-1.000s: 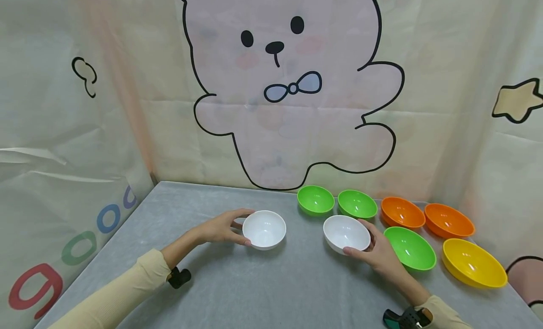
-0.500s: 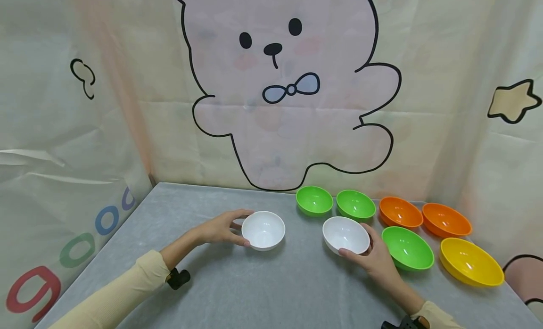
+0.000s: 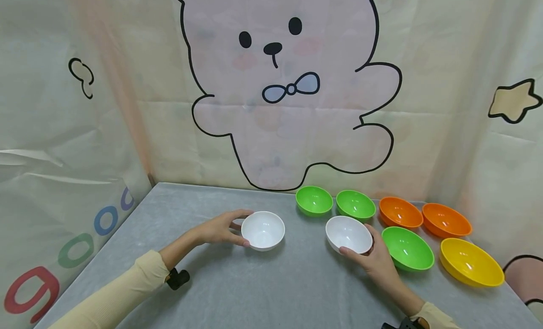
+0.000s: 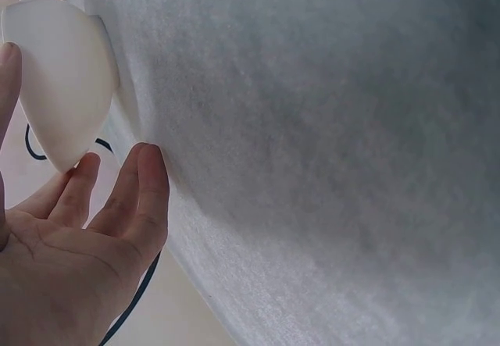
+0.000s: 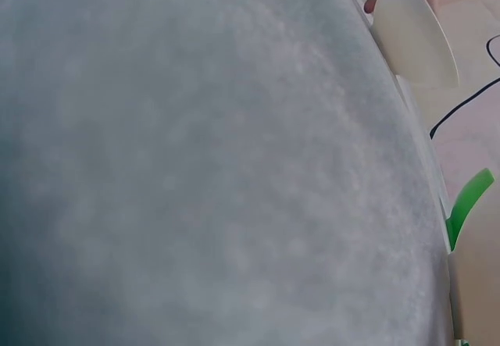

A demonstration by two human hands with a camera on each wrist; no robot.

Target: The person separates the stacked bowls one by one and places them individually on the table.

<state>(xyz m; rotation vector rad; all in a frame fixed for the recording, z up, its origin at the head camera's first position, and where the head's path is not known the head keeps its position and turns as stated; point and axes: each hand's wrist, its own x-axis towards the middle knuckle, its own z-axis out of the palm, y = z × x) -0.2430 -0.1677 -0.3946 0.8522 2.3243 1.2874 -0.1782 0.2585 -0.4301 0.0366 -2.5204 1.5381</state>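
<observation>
Two small white bowls stand upright on the grey cloth-covered table in the head view. My left hand (image 3: 222, 228) holds the left white bowl (image 3: 263, 231) by its left side, thumb near the front and fingers behind. In the left wrist view, the fingertips of this hand (image 4: 86, 252) touch the rim of the bowl (image 4: 66, 80). On the right, my right hand (image 3: 375, 258) grips the right white bowl (image 3: 349, 234) by its right side, thumb at the front; its other fingers are mostly hidden. The right wrist view shows only part of that bowl (image 5: 478, 283), without its hand.
Behind the right bowl stand two green bowls (image 3: 314, 201) and two orange bowls (image 3: 400, 212). A larger green bowl (image 3: 408, 248) and a yellow bowl (image 3: 472, 262) lie right of my right hand. A printed curtain (image 3: 271, 131) hangs behind the grey table (image 3: 271, 291).
The right bowl has shifted very slightly to the right in the last half second, with my right hand still on it. My left hand and its bowl stay in place.
</observation>
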